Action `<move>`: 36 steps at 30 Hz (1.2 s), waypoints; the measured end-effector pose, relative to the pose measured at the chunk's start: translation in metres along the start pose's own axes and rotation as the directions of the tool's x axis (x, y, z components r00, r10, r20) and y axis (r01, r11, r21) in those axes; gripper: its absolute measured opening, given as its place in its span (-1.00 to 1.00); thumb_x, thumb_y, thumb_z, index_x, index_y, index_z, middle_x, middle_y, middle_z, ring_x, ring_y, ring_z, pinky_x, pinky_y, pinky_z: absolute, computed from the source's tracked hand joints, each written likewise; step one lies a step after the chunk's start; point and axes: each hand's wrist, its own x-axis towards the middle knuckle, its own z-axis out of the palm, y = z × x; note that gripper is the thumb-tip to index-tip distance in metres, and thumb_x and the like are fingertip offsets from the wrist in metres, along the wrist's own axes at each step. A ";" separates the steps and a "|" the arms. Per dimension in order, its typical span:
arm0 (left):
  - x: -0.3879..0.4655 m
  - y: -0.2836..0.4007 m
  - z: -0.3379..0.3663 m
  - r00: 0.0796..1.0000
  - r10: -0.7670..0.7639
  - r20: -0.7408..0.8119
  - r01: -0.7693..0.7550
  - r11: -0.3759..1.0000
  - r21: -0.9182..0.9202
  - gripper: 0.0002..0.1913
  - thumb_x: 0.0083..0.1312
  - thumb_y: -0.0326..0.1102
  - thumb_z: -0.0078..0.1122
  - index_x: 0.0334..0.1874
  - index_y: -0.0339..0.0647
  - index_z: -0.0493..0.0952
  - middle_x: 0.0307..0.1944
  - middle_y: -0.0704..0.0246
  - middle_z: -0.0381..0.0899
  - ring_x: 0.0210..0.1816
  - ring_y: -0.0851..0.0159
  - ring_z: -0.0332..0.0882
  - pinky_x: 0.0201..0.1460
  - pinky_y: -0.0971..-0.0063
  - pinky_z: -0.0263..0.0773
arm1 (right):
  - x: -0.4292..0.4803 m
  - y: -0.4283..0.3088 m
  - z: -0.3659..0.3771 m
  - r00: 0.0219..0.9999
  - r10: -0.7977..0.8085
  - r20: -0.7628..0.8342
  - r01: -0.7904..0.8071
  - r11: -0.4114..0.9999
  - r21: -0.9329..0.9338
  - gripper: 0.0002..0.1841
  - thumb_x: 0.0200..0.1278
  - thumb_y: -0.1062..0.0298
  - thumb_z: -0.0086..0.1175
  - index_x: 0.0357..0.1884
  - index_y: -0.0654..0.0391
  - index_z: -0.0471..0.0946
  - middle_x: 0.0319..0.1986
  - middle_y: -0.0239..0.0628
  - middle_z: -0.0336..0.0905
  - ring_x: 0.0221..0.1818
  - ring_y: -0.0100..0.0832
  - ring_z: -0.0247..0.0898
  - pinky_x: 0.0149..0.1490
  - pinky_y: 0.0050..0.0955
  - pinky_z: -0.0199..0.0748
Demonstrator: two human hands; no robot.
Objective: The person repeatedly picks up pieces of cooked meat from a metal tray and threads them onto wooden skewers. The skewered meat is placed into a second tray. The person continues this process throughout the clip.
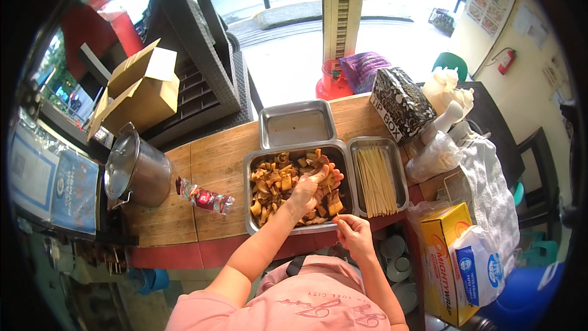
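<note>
My right hand (354,235) pinches the lower end of a thin wooden skewer near the tray's front right corner. Browned chunks of meat (335,203) are threaded along that skewer. Higher up, my left hand (317,186) closes its fingers around more meat pieces at the skewer's upper part; the fingers hide the tip. Both hands are over a deep stainless steel tray (248,184) holding a heap of cut, sauced meat (271,188). Just right of it, a smaller steel tray (403,179) contains a bundle of bare wooden skewers (376,181).
Behind the meat stands another steel tray (298,131) with light residue. On the wooden counter (174,225) are a lidded steel pot (142,170) and a plastic packet (205,197). To the right are a tip box (402,101), a plastic-wrapped bundle (434,158) and a yellow wrap box (443,266).
</note>
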 end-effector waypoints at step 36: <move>-0.002 0.009 0.002 0.995 0.093 -0.022 -0.092 0.993 0.070 -0.75 0.43 -0.23 0.16 -0.05 -0.28 0.58 -0.11 0.23 0.68 -0.04 0.20 0.68 -0.02 0.34 0.65 | 0.005 0.002 0.004 0.991 0.050 0.121 -0.071 0.981 0.178 -0.84 0.44 0.41 0.06 -0.12 0.28 0.58 -0.64 -0.48 0.39 -0.74 -0.72 0.11 -0.67 -0.67 -0.06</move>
